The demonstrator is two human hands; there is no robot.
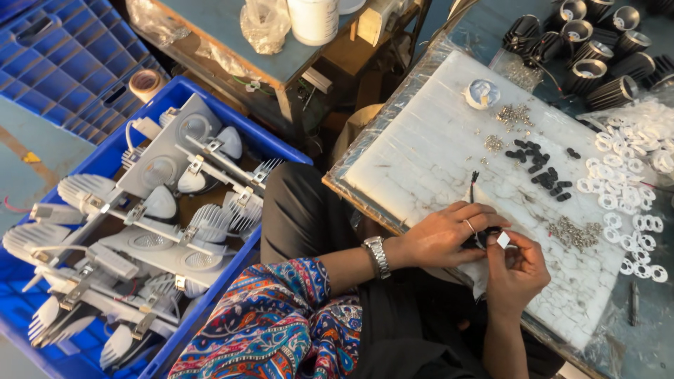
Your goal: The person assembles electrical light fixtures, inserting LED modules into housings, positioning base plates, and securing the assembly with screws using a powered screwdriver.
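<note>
Hands: left hand (449, 235) grips black part, right hand (516, 270) pinches white square piece (503, 240).

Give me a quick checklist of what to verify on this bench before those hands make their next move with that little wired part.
1. Small white part pinched in the right hand: ok, fingertips hold it.
2. Left hand steadying the dark piece with wires: ok, wires stick up past the fingers.
3. Black caps within reach on the white board: ok, scattered just beyond the hands.
4. White rings at hand: ok, a heap lies at the right.
5. Wires seated properly in the part: cannot tell, the fingers hide it.
6. Blue crate of lamp fittings beside the knee: ok.
</note>
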